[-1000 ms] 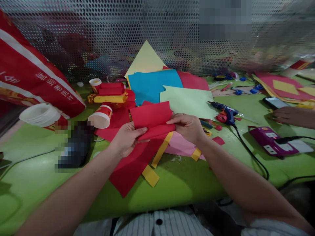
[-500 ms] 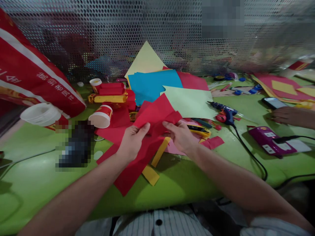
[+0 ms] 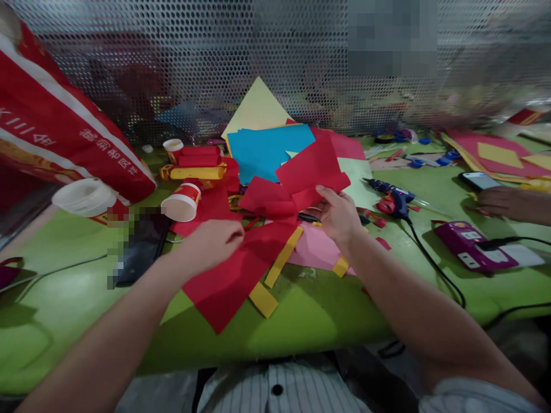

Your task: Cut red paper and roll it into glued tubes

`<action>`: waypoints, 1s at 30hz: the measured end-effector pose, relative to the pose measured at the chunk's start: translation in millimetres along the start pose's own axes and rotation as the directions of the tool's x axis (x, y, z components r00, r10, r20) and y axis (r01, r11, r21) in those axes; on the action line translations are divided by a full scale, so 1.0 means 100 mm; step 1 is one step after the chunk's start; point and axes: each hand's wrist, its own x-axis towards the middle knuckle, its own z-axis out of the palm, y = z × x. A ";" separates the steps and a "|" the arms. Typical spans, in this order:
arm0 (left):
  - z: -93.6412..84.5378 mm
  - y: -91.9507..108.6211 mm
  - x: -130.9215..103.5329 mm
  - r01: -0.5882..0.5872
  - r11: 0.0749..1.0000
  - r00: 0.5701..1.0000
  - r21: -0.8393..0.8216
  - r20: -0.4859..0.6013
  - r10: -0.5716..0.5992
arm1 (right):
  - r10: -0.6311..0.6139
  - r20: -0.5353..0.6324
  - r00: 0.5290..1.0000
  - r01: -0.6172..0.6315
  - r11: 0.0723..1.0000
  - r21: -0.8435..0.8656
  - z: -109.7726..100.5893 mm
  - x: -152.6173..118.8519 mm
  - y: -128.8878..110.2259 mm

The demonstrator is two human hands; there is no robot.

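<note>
My right hand (image 3: 342,215) pinches a piece of red paper (image 3: 312,166) at its lower right, holding it raised. A narrow strip along that paper's lower edge is folded. Over the left part of a larger red sheet (image 3: 241,275), my left hand (image 3: 217,244) is closed with curled fingers. What it may hold, I cannot make out; a thin orange-red item shows just beyond its fingertips. Another red paper piece (image 3: 267,198) lies between the hands. Yellow strips (image 3: 284,257) rest on the large sheet's right side, and pink paper (image 3: 314,246) lies below my right hand.
At the left are a paper cup (image 3: 183,202), stacked white cups (image 3: 84,198), a dark phone-like object (image 3: 144,249) and a big red bag (image 3: 73,115). A glue gun (image 3: 391,195), a purple power box (image 3: 473,246) with cables and another person's hand (image 3: 512,203) are at the right.
My left hand has let go of the raised red paper and moved left and down. My right hand has carried that paper up and right, uncovering the red pieces beneath.
</note>
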 end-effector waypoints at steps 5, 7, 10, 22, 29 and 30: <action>0.29 0.08 0.18 0.031 0.951 0.999 0.309 0.012 -0.037 | 0.149 0.011 0.989 -0.149 0.989 0.016 0.05 -0.05 0.00; 0.32 0.03 0.25 0.084 0.925 0.996 0.369 -0.025 -0.080 | 0.227 0.037 0.973 -0.227 0.974 0.009 0.06 -0.06 0.02; 0.29 -0.02 0.32 0.158 0.896 0.987 0.415 -0.099 -0.128 | 0.245 0.079 0.966 -0.247 0.969 0.017 0.04 -0.04 0.05; 0.18 0.04 0.60 0.108 0.872 0.992 0.477 0.006 -0.126 | 0.230 0.083 0.970 -0.238 0.967 0.094 -0.03 0.06 -0.13; 0.09 0.07 0.68 0.063 0.822 0.998 0.566 -0.037 -0.051 | 0.245 0.152 0.958 -0.256 0.965 0.060 0.00 0.02 -0.06; 0.05 0.08 0.67 0.057 0.813 0.998 0.580 -0.054 -0.032 | 0.225 0.147 0.963 -0.238 0.969 0.074 0.00 0.03 -0.07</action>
